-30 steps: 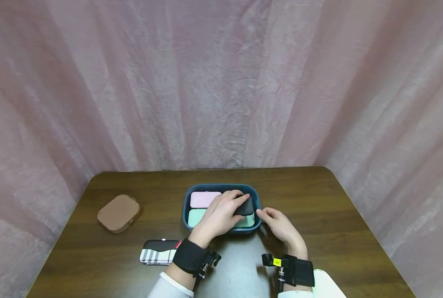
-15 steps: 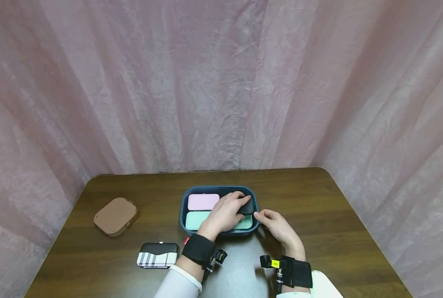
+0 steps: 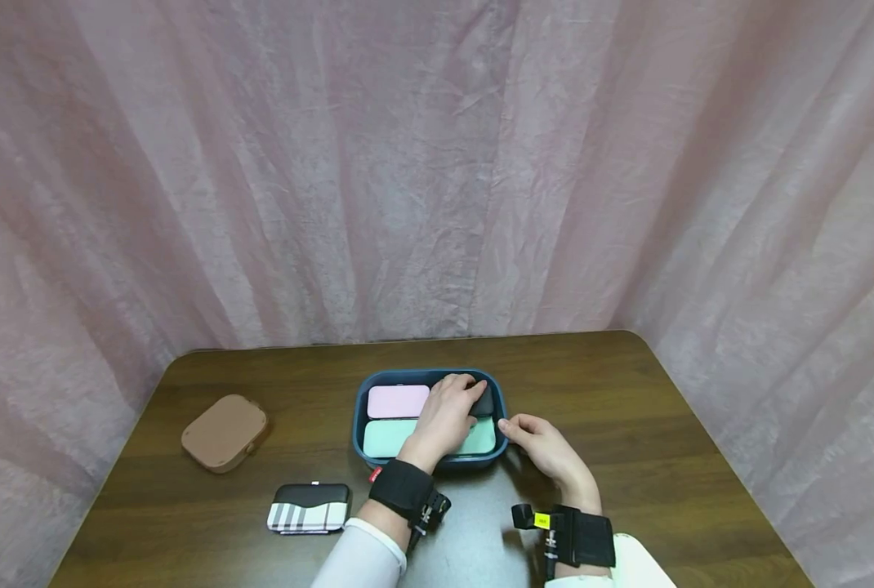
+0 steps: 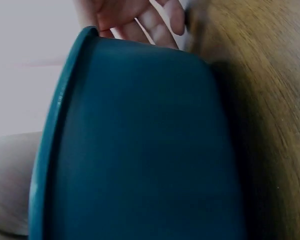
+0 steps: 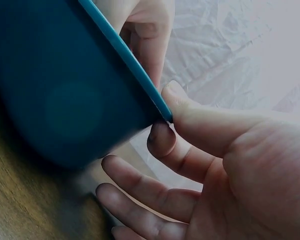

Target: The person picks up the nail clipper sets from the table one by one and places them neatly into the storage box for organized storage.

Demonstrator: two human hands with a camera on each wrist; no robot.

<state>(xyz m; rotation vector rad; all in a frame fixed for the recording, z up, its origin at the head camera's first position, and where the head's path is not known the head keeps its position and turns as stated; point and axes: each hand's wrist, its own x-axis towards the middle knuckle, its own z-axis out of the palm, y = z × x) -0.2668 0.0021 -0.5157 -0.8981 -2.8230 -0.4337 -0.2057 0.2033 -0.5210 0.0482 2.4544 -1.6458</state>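
Observation:
A dark teal plastic bin [image 3: 358,425] stands on the table. My left hand [image 3: 446,416] reaches over its front rim and grips a small black case [image 3: 484,403] at the back right inside, thumb in front and fingers behind. A pink case [image 3: 398,401] lies at the back left of the bin. Mint green [image 3: 388,438] shows along the front on both sides of my left hand, which hides the middle. At the bin's right front corner my right hand [image 3: 550,449] pinches the rim; the right wrist view has the thumb [image 5: 176,95] above it and the forefinger below.
A tan rounded case [image 3: 225,433] lies at the table's left. A black case with a plaid lower part [image 3: 308,508] sits left of my left wrist. A white thing [image 3: 639,563] shows partly behind my right wrist. A pink curtain [image 3: 437,180] hangs behind the table.
My left hand has shifted slightly within the bin, and its wrist has moved right, uncovering the plaid case. Less of the black case shows. My right hand stays on the rim.

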